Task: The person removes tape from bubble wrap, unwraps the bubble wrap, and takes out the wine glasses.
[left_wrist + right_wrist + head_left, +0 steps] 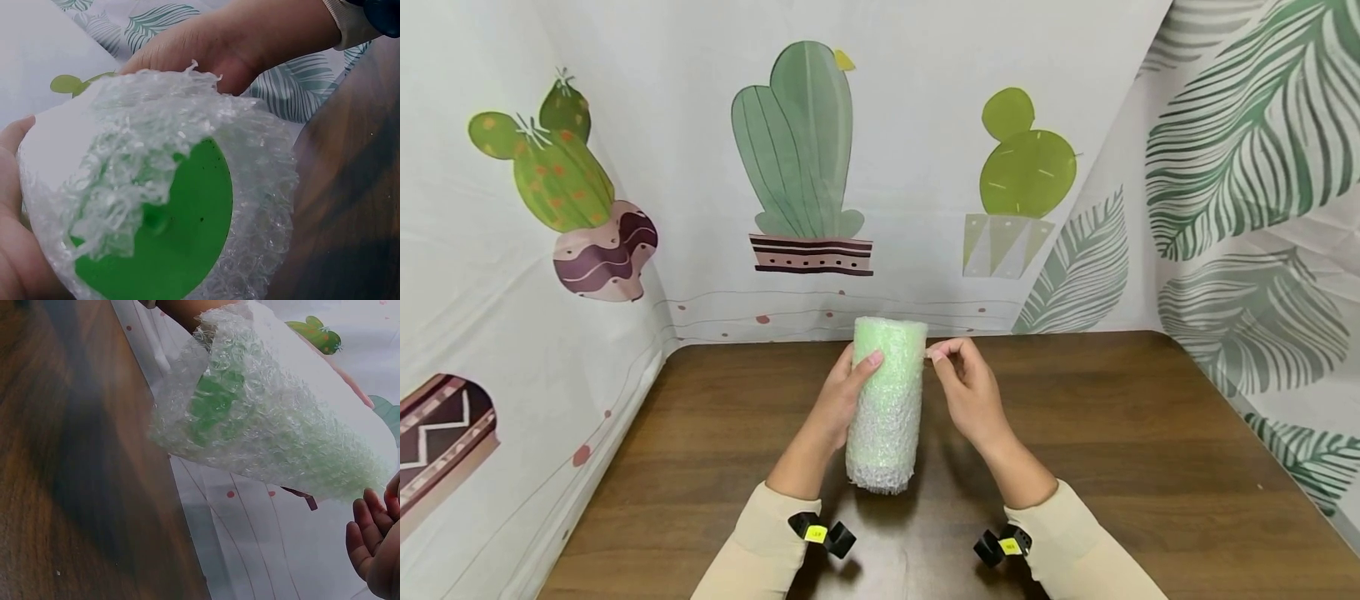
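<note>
A tall green object wrapped in clear bubble wrap (886,400) is held up over the table, its lower end tipped toward me. Around its left side my left hand (841,390) grips it, thumb across the front. The left wrist view shows the object's flat green end (194,219), partly covered by ragged bubble wrap (125,187). At the upper right edge, thumb and forefinger of my right hand (973,392) pinch together at the wrap; the bit between them is too small to make out. In the right wrist view, that hand's other fingers (369,528) are loosely curled.
Beneath the hands lies a brown wooden table (737,442). A white cloth with printed cacti (917,167) hangs behind it, and a leaf-patterned cloth (1247,167) is at the right. Both sleeves (767,533) carry black wrist devices (1000,546).
</note>
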A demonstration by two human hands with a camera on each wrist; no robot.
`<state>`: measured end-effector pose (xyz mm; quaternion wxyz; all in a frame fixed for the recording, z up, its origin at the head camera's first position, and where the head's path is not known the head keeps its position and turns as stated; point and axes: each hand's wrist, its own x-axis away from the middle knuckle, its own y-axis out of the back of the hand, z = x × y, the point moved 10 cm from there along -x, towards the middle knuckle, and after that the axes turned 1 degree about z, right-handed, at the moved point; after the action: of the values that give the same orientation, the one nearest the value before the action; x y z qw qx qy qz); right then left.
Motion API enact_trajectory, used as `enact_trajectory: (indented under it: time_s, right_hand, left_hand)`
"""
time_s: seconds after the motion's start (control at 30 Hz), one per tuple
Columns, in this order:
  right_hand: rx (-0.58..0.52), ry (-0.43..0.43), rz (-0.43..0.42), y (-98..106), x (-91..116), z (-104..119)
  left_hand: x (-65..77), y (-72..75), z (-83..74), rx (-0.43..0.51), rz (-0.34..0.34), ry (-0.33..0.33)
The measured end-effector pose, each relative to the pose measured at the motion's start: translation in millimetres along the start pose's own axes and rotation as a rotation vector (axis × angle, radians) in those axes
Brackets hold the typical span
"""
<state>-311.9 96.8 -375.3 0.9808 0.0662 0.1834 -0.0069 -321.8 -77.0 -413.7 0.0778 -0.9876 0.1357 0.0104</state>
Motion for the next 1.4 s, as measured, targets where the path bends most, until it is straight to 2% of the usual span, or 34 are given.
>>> enact_trajectory:
  time_s: [0.83, 1.4]
  right_hand:
    - [-0.042, 0.047, 0.028, -2.4, 0.4, 5.8]
    - [-0.045, 0.057, 0.025, -1.6, 0.4, 7.5]
  left_hand:
    - [-2.2, 6.0, 5.1, -0.026, -0.022, 0.01]
    - [-2.4, 6.8, 2.9, -0.036, -0.046, -0.001]
